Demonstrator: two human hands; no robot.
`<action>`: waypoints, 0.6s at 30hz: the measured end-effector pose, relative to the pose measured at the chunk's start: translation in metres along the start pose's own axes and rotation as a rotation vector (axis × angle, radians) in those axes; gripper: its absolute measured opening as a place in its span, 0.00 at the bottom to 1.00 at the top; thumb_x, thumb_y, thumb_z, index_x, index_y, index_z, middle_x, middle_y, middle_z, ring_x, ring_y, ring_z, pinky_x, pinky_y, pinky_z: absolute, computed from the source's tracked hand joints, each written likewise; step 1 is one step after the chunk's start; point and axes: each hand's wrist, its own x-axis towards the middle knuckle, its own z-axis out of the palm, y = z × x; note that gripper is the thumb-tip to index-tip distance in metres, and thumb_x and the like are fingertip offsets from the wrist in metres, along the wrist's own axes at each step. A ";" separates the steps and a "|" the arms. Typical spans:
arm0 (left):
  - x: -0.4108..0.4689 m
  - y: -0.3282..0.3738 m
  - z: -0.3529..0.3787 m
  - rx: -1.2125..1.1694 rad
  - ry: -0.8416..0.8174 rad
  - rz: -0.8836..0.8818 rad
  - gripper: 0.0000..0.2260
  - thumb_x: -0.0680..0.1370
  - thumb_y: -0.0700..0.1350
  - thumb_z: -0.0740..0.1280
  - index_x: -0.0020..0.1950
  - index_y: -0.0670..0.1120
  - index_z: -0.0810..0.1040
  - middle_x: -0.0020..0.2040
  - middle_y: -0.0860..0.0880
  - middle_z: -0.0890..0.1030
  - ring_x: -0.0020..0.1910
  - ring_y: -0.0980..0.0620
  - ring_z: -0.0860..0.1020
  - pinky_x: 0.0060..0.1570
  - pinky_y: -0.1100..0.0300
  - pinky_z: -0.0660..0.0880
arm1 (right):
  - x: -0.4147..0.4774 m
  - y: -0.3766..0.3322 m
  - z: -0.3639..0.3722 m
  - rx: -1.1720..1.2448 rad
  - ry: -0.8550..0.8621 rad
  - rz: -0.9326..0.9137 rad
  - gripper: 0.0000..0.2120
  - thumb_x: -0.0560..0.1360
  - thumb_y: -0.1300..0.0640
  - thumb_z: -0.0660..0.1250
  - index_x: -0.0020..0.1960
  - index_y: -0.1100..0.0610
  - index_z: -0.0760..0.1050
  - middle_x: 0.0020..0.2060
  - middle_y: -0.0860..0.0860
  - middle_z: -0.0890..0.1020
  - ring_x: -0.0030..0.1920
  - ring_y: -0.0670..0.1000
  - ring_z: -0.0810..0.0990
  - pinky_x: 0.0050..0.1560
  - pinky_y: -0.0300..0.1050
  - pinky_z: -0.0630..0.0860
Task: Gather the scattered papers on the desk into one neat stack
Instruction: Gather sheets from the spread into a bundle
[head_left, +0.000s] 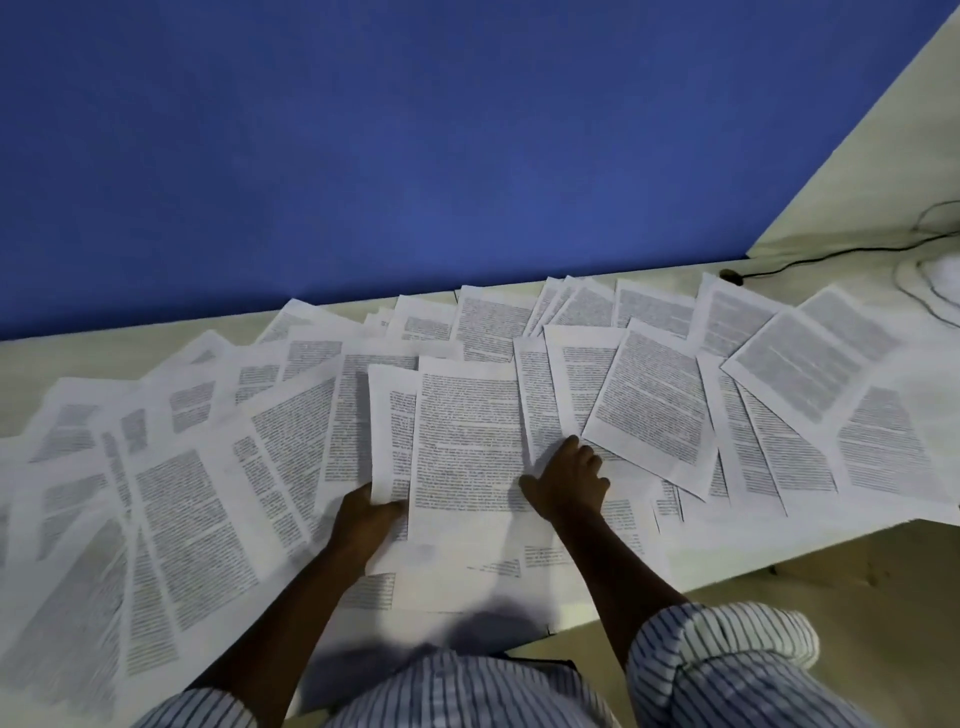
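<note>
Striped sleeves (722, 654) rolled up, both forearms reach forward. My left hand (366, 514) pinches one sheet's (395, 431) lower edge. My right hand (571, 480) rests flat, fingers relaxed, on scattered papers (649, 400) covering the desk (52, 358). Their print is too blurred to read.

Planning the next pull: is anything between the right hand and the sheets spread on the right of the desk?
Nothing visible but paper. The right hand rests on overlapping sheets; the black cable lies behind them, at the far right corner of the desk.
</note>
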 end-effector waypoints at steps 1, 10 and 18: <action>0.001 -0.003 0.000 -0.008 0.003 -0.008 0.13 0.73 0.37 0.75 0.52 0.52 0.82 0.49 0.53 0.85 0.54 0.47 0.82 0.59 0.52 0.77 | 0.001 0.000 -0.001 -0.031 0.011 -0.014 0.42 0.66 0.39 0.71 0.70 0.61 0.60 0.63 0.58 0.72 0.64 0.61 0.71 0.58 0.60 0.74; -0.005 0.013 0.014 -0.218 0.000 -0.114 0.17 0.79 0.39 0.69 0.67 0.40 0.76 0.61 0.45 0.80 0.58 0.46 0.79 0.62 0.52 0.73 | 0.013 0.034 -0.032 0.032 0.040 -0.105 0.13 0.77 0.59 0.58 0.58 0.56 0.75 0.50 0.54 0.84 0.50 0.58 0.83 0.50 0.52 0.80; -0.002 0.029 0.021 -0.109 0.014 -0.120 0.19 0.79 0.49 0.70 0.67 0.43 0.77 0.62 0.46 0.81 0.57 0.46 0.80 0.61 0.53 0.74 | -0.067 -0.024 -0.001 -0.091 -0.057 -0.435 0.18 0.77 0.62 0.57 0.65 0.56 0.73 0.52 0.57 0.83 0.51 0.58 0.83 0.50 0.47 0.77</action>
